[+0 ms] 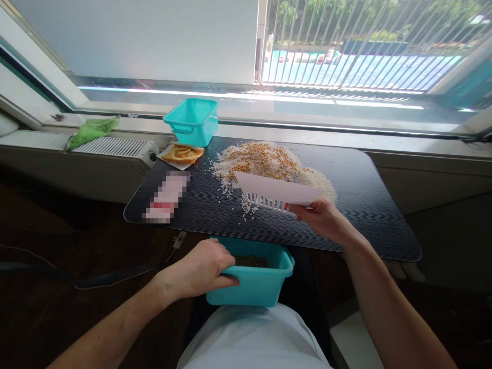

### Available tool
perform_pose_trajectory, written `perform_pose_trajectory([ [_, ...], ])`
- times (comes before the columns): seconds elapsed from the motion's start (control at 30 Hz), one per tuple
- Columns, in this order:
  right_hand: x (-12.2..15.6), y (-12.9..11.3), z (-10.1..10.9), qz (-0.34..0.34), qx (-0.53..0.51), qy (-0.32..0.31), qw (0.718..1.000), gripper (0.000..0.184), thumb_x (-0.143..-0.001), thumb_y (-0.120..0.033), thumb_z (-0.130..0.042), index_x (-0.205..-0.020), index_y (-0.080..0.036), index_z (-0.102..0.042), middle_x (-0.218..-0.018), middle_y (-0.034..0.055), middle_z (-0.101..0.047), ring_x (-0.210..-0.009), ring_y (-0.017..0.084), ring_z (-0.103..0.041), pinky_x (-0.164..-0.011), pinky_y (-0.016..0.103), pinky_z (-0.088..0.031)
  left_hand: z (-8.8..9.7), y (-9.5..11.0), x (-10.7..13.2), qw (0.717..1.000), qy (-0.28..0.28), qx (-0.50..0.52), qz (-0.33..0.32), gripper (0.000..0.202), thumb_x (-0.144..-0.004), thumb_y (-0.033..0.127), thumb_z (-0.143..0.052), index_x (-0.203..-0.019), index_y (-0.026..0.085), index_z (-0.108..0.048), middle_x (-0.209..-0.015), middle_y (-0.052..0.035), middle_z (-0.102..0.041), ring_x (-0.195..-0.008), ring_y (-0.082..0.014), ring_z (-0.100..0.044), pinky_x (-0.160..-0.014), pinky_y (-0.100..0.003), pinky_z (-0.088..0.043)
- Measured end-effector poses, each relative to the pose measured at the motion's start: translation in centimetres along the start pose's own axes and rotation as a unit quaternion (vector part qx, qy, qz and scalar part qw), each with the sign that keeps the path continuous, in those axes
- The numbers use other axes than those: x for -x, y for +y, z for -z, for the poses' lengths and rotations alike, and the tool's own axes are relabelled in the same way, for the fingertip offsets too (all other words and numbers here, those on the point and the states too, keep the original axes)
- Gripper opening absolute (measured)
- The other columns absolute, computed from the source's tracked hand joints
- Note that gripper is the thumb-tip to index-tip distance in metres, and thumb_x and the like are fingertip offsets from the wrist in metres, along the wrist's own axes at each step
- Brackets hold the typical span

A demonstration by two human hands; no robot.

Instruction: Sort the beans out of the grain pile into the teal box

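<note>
My left hand (215, 266) is closed around the left rim of a turquoise plastic bin (249, 287), which rests on my lap. Dark greenish grains (249, 261) lie inside it. In my right hand (321, 215) is a white slotted plastic piece (280, 192), gripped at its right end and held tilted over the table's near part. Behind it spreads a heap of white rice-like grains (319, 182) mixed with round yellow peas (261, 156). The white piece hides part of the heap, and stray grains lie to its left.
A second turquoise bin (196, 123) stands at the dark table's (357, 205) back left corner. Yellow folded cloth-like material (182, 152) lies on white paper before it, near a blurred-out flat item (167, 197). A green cloth (92, 132) hangs on the radiator (119, 148) below the window.
</note>
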State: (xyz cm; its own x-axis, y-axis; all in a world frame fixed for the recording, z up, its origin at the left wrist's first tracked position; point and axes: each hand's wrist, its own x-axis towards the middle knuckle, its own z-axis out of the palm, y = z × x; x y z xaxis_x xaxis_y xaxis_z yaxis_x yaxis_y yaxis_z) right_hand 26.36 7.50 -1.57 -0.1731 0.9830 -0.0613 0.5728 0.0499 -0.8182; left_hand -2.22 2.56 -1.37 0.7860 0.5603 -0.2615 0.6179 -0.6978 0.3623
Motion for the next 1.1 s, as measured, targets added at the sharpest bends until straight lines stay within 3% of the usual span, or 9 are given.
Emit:
perform_pose_trajectory([
  [0.63,0.2,0.3,-1.1,-0.001,-0.031,-0.05,0.998,0.036,-0.077,-0.047,-0.059,-0.085,-0.015,-0.072,-0.07,0.0026,-0.067,-0.06,0.015,-0.056,-0.053,0.025,-0.046,0.0,-0.1,0.2,1.0,-0.009,-0.007,0.019,0.026,-0.08,0.037,-0.067,-0.063,0.018,-0.06,-0.065,-0.0003,-0.064,-0.068,-0.0187,-0.061,-0.069,-0.029,-0.039],
  [0.87,0.5,0.2,-1.3,0.011,-0.039,-0.055,0.998,0.037,-0.078,-0.048,-0.058,-0.08,-0.014,-0.072,-0.062,0.0018,-0.064,-0.056,0.015,-0.054,-0.05,0.024,-0.044,-0.3,-0.3,0.2,0.999,-0.026,-0.022,0.022,0.028,-0.08,0.041,-0.066,-0.065,0.018,-0.06,-0.068,-0.0011,-0.065,-0.072,-0.0198,-0.062,-0.07,-0.028,-0.04],
  [1.1,0.7,-0.9,-1.6,0.026,-0.037,-0.104,0.994,0.032,-0.08,-0.042,-0.056,-0.084,-0.014,-0.071,-0.069,0.0009,-0.065,-0.063,0.015,-0.056,-0.054,0.023,-0.044,-0.1,-0.3,0.3,0.999,-0.035,-0.016,0.028,0.028,-0.081,0.041,-0.065,-0.067,0.018,-0.06,-0.071,-0.0017,-0.066,-0.076,-0.0207,-0.062,-0.072,-0.029,-0.041],
])
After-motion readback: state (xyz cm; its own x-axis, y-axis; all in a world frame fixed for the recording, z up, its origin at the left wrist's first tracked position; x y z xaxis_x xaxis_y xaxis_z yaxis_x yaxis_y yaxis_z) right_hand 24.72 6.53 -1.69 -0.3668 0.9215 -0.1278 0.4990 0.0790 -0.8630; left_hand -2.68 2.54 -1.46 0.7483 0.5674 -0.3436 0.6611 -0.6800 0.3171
